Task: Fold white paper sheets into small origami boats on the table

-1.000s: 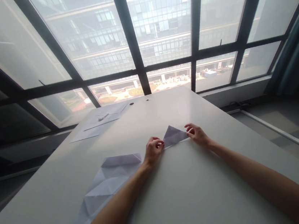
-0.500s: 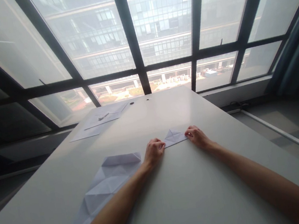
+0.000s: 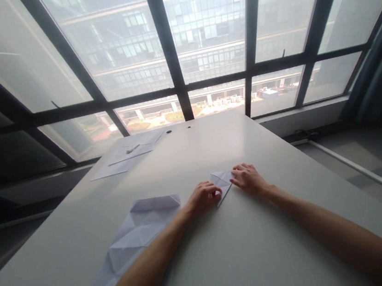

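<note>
A small folded piece of white paper [image 3: 222, 182] lies on the white table, turned so that one corner points toward me. My left hand [image 3: 205, 197] has its thumb and fingers closed on the paper's left side. On the right edge, the thumb and fingers of my right hand [image 3: 249, 178] grip the paper near its upper corner. Beside my left forearm is a larger creased sheet of paper [image 3: 130, 243], partly hidden under the arm, with a folded strip along its far edge.
Flat paper sheets [image 3: 111, 170] lie at the table's far left, with a small white pen-like object [image 3: 133, 148] on them. Two holes [image 3: 168, 132] show near the far edge. Tall windows [image 3: 208, 29] stand beyond the table [image 3: 259, 246]. A dark curtain [image 3: 372, 65] hangs at right.
The folded paper has been turned, its long edge now slanting toward me. My left hand moved slightly right and nearer; my right hand shifted a little left along the paper.
</note>
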`<state>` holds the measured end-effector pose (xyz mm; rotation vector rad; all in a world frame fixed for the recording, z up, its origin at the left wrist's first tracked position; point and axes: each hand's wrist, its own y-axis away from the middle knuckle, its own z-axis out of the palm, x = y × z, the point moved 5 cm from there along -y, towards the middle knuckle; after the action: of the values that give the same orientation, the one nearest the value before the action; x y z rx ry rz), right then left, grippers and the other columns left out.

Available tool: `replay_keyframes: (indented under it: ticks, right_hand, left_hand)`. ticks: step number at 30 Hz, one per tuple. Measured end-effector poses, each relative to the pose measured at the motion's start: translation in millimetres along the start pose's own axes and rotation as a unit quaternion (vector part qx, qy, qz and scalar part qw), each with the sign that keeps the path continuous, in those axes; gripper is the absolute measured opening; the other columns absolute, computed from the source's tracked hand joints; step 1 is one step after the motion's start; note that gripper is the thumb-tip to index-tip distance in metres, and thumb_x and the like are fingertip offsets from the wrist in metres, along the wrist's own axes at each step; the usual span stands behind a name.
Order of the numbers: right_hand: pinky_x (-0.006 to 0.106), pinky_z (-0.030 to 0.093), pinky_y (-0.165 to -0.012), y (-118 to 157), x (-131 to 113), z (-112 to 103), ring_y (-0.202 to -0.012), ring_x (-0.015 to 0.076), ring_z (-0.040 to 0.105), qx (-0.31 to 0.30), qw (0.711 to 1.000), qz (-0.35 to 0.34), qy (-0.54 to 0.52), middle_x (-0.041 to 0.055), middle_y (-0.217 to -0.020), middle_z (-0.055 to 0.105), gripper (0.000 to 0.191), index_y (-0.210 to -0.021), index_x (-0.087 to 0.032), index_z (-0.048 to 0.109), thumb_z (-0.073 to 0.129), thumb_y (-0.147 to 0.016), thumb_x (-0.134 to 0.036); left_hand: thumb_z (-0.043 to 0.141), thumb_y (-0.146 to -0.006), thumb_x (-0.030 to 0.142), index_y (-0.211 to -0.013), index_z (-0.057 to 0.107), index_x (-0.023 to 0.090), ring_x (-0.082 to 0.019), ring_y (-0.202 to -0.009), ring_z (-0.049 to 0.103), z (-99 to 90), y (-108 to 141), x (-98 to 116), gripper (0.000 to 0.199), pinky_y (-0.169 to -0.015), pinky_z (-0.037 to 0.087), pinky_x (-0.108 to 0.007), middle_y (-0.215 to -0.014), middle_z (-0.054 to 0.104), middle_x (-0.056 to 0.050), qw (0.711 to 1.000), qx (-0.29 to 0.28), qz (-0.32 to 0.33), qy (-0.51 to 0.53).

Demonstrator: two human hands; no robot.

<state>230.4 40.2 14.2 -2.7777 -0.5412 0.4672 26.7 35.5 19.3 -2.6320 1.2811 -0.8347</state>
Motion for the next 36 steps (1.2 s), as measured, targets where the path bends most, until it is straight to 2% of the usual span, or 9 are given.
replay_keyframes:
  ticks: [2, 4, 6, 8, 11, 15, 20, 29, 36]
  right_hand:
    - [0.044, 0.034, -0.103, 1.2, -1.8, 1.6, -0.119, 0.0299, 0.052, -0.005, 1.0, -0.011, -0.007, 0.0122, -0.128, 0.063, 0.036, -0.116, -0.022, 0.069, 0.058, -0.094, -0.048]
    - [0.045, 0.032, -0.107, 2.2, -3.5, 3.9, -0.124, 0.0305, 0.05, -0.012, 0.999, -0.027, -0.014, 0.0125, -0.134, 0.06, 0.04, -0.122, -0.023, 0.067, 0.059, -0.093, -0.048]
    - [0.048, 0.029, -0.11, 2.9, -4.8, 6.8, -0.128, 0.0304, 0.049, -0.022, 0.999, -0.039, -0.021, 0.0121, -0.14, 0.057, 0.041, -0.127, -0.024, 0.065, 0.057, -0.093, -0.047]
    - [0.052, 0.025, -0.113, 3.4, -5.7, 9.4, -0.132, 0.0304, 0.047, -0.033, 0.998, -0.04, -0.024, 0.0124, -0.145, 0.053, 0.042, -0.13, -0.025, 0.063, 0.054, -0.095, -0.045]
    - [0.055, 0.021, -0.115, 4.5, -8.7, 12.5, -0.14, 0.0313, 0.04, -0.057, 0.997, -0.04, -0.028, 0.0134, -0.151, 0.047, 0.046, -0.137, -0.025, 0.058, 0.05, -0.097, -0.044]
    - [0.057, 0.016, -0.118, 6.2, -13.9, 16.8, -0.148, 0.0334, 0.026, -0.1, 0.993, -0.055, -0.033, 0.014, -0.159, 0.034, 0.061, -0.15, -0.023, 0.044, 0.046, -0.097, -0.053]
    - [0.056, 0.009, -0.12, 4.4, -9.3, 22.8, -0.151, 0.0319, 0.019, -0.12, 0.992, -0.025, -0.025, 0.0165, -0.162, 0.025, 0.077, -0.156, -0.015, 0.029, 0.038, -0.096, -0.062]
    - [0.053, 0.004, -0.121, 2.4, -3.1, 26.8, -0.152, 0.0292, 0.015, -0.125, 0.992, 0.01, -0.025, 0.0182, -0.162, 0.021, 0.085, -0.157, -0.01, 0.026, 0.034, -0.095, -0.068]
    - [0.055, 0.003, -0.12, 4.2, -4.0, 25.8, -0.152, 0.0328, 0.013, -0.127, 0.992, -0.003, -0.022, 0.019, -0.163, 0.017, 0.098, -0.158, -0.011, 0.022, 0.041, -0.088, -0.076]
  left_hand:
    - [0.063, -0.089, 0.027, -0.098, 0.077, 0.027, -0.023, -0.096, 0.065, -4.5, 0.6, 3.0, 0.016, -0.098, 0.046, -0.039, -0.094, 0.072, -0.006, 1.0, 0.024, 0.005, -0.01]
    - [0.065, -0.089, 0.032, -0.115, 0.072, 0.029, -0.026, -0.117, 0.059, -7.4, 1.5, 2.9, 0.027, -0.107, 0.041, -0.043, -0.121, 0.068, -0.008, 0.999, 0.04, 0.002, -0.033]
    - [0.066, -0.09, 0.037, -0.132, 0.063, 0.03, -0.029, -0.135, 0.047, -4.4, 1.9, 1.7, 0.043, -0.115, 0.034, -0.047, -0.143, 0.056, -0.007, 0.998, 0.013, 0.005, -0.055]
    - [0.063, -0.091, 0.042, -0.141, 0.055, 0.03, -0.031, -0.143, 0.037, 1.9, 2.2, -0.1, 0.052, -0.119, 0.028, -0.05, -0.152, 0.047, -0.007, 0.997, -0.036, 0.008, -0.068]
    - [0.058, -0.094, 0.046, -0.146, 0.05, 0.029, -0.033, -0.146, 0.033, 7.2, 2.4, -2.1, 0.054, -0.12, 0.024, -0.053, -0.154, 0.044, -0.007, 0.994, -0.073, 0.004, -0.076]
    - [0.056, -0.096, 0.047, -0.147, 0.048, 0.03, -0.033, -0.147, 0.031, 8.0, 2.5, -2.2, 0.055, -0.12, 0.023, -0.053, -0.157, 0.039, -0.007, 0.994, -0.08, 0.006, -0.079]
    - [0.055, -0.096, 0.048, -0.148, 0.046, 0.031, -0.033, -0.147, 0.03, 8.3, 2.7, -3.4, 0.055, -0.12, 0.023, -0.054, -0.158, 0.038, -0.007, 0.993, -0.084, 0.005, -0.076]
    - [0.057, -0.095, 0.05, -0.148, 0.046, 0.031, -0.033, -0.147, 0.03, 7.4, 2.1, -2.4, 0.058, -0.12, 0.023, -0.053, -0.158, 0.038, -0.007, 0.993, -0.087, 0.007, -0.079]
    - [0.065, -0.084, 0.065, -0.152, 0.041, 0.03, -0.035, -0.149, 0.025, 6.6, 3.5, -3.0, 0.08, -0.121, 0.019, -0.052, -0.16, 0.032, -0.008, 0.992, -0.104, 0.008, -0.076]
